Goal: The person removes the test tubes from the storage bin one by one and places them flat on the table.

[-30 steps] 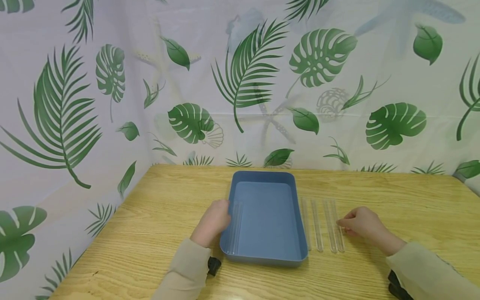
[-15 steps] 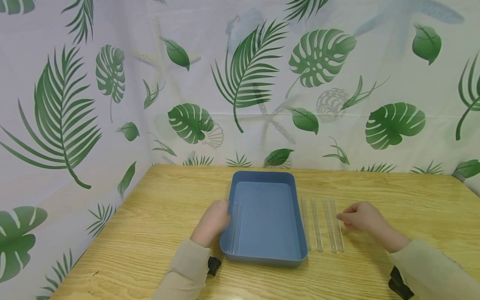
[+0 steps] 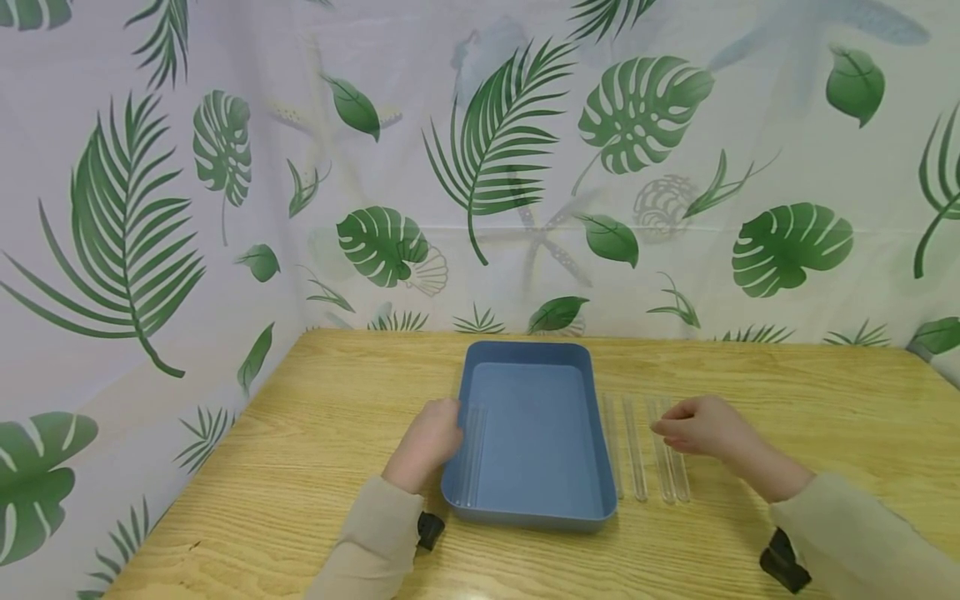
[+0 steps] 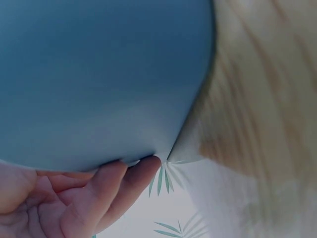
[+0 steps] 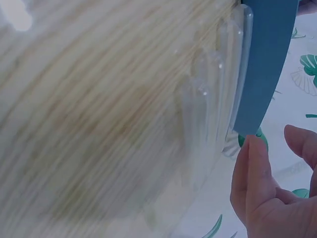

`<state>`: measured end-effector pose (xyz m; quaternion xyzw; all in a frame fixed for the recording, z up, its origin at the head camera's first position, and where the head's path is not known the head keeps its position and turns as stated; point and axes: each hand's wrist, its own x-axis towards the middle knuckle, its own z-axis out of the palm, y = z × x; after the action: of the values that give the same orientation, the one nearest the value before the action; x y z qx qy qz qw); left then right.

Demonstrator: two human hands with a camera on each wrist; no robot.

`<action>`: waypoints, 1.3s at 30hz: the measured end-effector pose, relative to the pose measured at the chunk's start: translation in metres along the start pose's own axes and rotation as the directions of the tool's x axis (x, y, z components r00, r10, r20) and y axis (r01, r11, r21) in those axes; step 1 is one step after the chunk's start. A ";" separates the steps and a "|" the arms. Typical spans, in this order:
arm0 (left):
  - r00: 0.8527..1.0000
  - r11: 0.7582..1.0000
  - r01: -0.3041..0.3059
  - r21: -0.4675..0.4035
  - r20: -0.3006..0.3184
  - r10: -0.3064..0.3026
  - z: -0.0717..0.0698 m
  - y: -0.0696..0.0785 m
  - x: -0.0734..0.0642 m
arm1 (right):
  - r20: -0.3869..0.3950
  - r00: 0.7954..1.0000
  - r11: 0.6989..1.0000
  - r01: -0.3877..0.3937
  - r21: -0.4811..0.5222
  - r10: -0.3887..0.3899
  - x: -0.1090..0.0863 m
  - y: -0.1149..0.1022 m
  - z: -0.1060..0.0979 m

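Note:
A blue tray [image 3: 536,450] lies on the wooden table. My left hand [image 3: 424,446] grips its left rim; in the left wrist view the fingers [image 4: 106,191] bend against the tray edge. Clear tubes [image 3: 470,467] lie inside, along the left wall. Several more clear test tubes [image 3: 635,467] with rounded near ends lie side by side right of the tray. Over the far part of the rightmost ones hovers my right hand [image 3: 701,427], holding nothing. Its thumb [image 5: 300,141] stands apart from the extended fingers [image 5: 252,173] in the right wrist view.
The wooden table [image 3: 360,375] runs back to a white cloth [image 3: 480,167] printed with green leaves, which also stands along the left side. A black wrist strap [image 3: 429,531] shows at the left sleeve, another strap [image 3: 783,562] at the right.
My right hand has lifted off the rightmost tube and moved left and away from me, over the tubes. The left hand, the tray and the tubes look unmoved.

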<state>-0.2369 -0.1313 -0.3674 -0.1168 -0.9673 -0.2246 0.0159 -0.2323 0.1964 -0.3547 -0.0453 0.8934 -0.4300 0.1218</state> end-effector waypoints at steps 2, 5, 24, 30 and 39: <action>1.000 1.000 -0.004 -0.002 0.002 0.004 0.000 0.000 0.000 | 0.011 1.000 1.000 0.010 0.013 -0.010 -0.001 -0.003 0.002; 1.000 1.000 -0.004 -0.009 0.005 0.004 0.000 0.000 0.000 | 0.027 1.000 0.999 0.013 0.041 -0.014 -0.001 -0.008 0.005; 0.999 0.999 0.028 -0.024 0.019 -0.027 0.000 0.000 0.001 | 0.088 0.996 0.987 0.008 0.163 -0.023 0.006 -0.033 0.027; 1.000 0.999 0.025 -0.022 0.018 -0.024 0.000 0.000 0.000 | 0.092 0.996 0.985 0.002 0.175 -0.018 0.010 -0.038 0.036; 1.000 0.999 0.021 -0.031 0.024 -0.020 -0.001 0.000 0.001 | 0.070 0.998 0.987 -0.022 0.161 0.011 0.011 -0.048 0.047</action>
<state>-0.2379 -0.1318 -0.3670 -0.1099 -0.9649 -0.2384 0.0003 -0.2321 0.1283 -0.3475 -0.0427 0.8513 -0.4981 0.1592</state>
